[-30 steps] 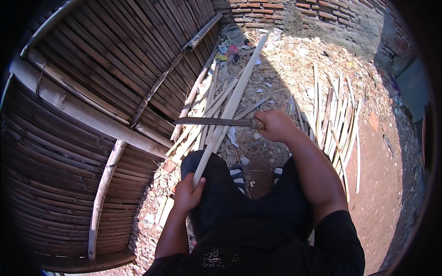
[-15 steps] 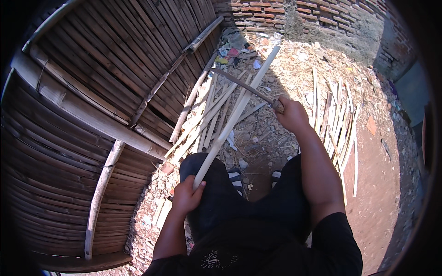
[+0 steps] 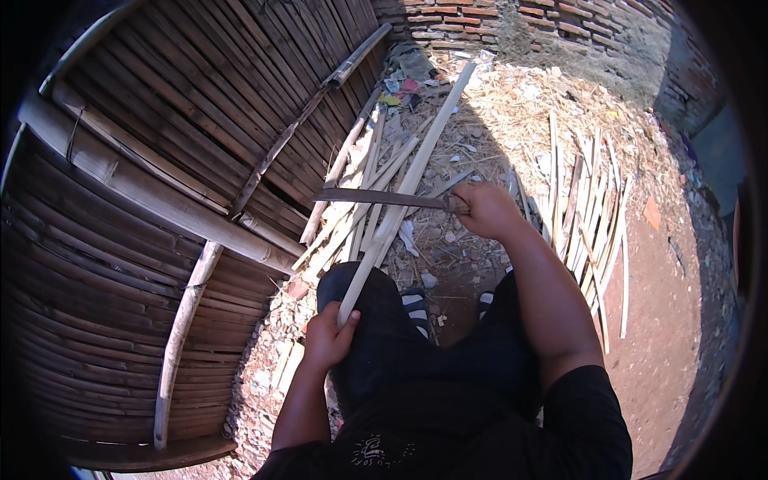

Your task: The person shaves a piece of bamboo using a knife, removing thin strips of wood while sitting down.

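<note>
My left hand (image 3: pixel 330 336) is closed round the near end of a long pale bamboo strip (image 3: pixel 420 164), resting by my left thigh. The strip slants up and away to the right, its far end near the sunlit litter. My right hand (image 3: pixel 486 210) grips the handle of a machete (image 3: pixel 384 198). Its long dark blade points left and crosses the strip at about mid-length. Whether the edge touches the strip or hovers over it, I cannot tell.
A bamboo slat wall (image 3: pixel 144 240) stands close on the left, with a brick wall (image 3: pixel 480 24) at the far side. Loose strips (image 3: pixel 360 184) lie beside the slat wall. A second pile of strips (image 3: pixel 596 208) lies at right on the dirt. Shavings, stones and scraps litter the ground.
The machete has come nearer to me along the strip, its blade turning from a slant to nearly level. The strip's far end has shifted slightly left. My left hand keeps its hold.
</note>
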A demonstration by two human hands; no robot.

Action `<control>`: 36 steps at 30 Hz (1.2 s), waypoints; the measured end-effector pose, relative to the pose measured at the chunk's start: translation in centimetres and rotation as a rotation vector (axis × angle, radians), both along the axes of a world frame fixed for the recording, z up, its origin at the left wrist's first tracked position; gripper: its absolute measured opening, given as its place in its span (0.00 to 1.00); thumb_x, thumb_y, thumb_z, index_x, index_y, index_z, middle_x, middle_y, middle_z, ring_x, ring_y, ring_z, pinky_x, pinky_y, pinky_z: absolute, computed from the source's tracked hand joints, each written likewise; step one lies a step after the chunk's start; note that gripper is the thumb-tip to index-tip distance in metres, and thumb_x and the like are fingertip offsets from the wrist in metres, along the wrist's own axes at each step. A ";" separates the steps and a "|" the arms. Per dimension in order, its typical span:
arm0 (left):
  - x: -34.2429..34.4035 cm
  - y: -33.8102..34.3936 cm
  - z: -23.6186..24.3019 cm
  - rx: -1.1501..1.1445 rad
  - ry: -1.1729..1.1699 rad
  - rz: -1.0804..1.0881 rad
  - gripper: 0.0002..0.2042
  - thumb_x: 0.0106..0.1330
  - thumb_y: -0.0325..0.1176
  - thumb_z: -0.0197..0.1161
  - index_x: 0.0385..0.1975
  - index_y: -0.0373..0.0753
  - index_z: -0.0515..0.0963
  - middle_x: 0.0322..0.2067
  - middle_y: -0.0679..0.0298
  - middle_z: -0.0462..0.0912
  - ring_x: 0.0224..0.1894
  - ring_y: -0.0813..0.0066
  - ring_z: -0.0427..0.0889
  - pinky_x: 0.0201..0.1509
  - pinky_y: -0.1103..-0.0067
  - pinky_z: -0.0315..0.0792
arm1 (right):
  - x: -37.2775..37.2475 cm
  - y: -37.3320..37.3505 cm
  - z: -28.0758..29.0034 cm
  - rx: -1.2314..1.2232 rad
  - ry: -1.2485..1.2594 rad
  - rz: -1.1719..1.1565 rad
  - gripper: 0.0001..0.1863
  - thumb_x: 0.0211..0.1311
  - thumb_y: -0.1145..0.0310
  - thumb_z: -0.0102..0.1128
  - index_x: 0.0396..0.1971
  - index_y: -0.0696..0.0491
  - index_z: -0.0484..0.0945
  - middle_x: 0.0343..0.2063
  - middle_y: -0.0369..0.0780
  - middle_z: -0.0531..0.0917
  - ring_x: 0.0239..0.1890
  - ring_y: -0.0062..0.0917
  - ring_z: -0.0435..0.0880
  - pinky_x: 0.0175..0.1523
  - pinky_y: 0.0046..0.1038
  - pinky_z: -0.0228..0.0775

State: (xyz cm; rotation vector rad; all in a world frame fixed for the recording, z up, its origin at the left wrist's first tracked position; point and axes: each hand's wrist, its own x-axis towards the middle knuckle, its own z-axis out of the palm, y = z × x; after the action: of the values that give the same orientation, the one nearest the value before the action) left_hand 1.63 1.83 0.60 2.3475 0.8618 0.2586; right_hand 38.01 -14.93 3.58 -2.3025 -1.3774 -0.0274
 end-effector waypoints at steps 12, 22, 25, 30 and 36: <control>0.2 0.0 0.0 -0.008 -0.008 0.012 0.19 0.73 0.47 0.66 0.42 0.33 0.79 0.25 0.48 0.84 0.29 0.48 0.87 0.33 0.63 0.76 | -1.7 0.3 0.1 -0.032 -0.045 0.137 0.16 0.53 0.65 0.69 0.43 0.50 0.82 0.32 0.46 0.86 0.40 0.46 0.87 0.47 0.47 0.79; 0.0 -0.1 -0.4 0.024 -0.017 0.016 0.19 0.72 0.47 0.66 0.41 0.33 0.78 0.25 0.46 0.83 0.30 0.47 0.86 0.34 0.62 0.76 | 1.1 -0.4 -1.0 0.139 -0.055 -0.005 0.15 0.56 0.66 0.70 0.43 0.52 0.82 0.31 0.49 0.86 0.39 0.49 0.87 0.46 0.47 0.78; 0.3 -0.1 -0.4 0.045 0.003 -0.011 0.18 0.72 0.46 0.66 0.41 0.33 0.78 0.25 0.46 0.83 0.29 0.46 0.86 0.33 0.61 0.76 | 3.1 -1.7 -0.1 0.156 0.132 -0.375 0.16 0.59 0.63 0.69 0.46 0.50 0.82 0.35 0.50 0.87 0.42 0.49 0.87 0.48 0.49 0.78; 0.3 -0.3 -0.2 0.024 -0.006 -0.009 0.18 0.72 0.46 0.66 0.42 0.33 0.79 0.26 0.46 0.84 0.30 0.46 0.87 0.34 0.62 0.77 | 2.2 -1.6 0.1 0.085 0.125 -0.182 0.18 0.59 0.62 0.70 0.47 0.51 0.81 0.35 0.50 0.87 0.43 0.49 0.87 0.49 0.50 0.78; 0.4 -0.7 -0.1 0.071 -0.016 0.029 0.18 0.72 0.45 0.66 0.41 0.32 0.79 0.24 0.48 0.83 0.28 0.51 0.86 0.33 0.64 0.76 | -3.4 1.8 -0.9 -0.092 -0.094 0.239 0.15 0.52 0.67 0.68 0.42 0.50 0.80 0.31 0.45 0.87 0.39 0.45 0.88 0.45 0.49 0.79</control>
State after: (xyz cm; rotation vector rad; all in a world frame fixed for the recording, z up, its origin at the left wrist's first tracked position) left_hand 2.01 1.14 0.55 2.3968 0.8932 0.3245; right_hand 34.64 -13.10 2.73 -2.2178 -1.7275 0.0025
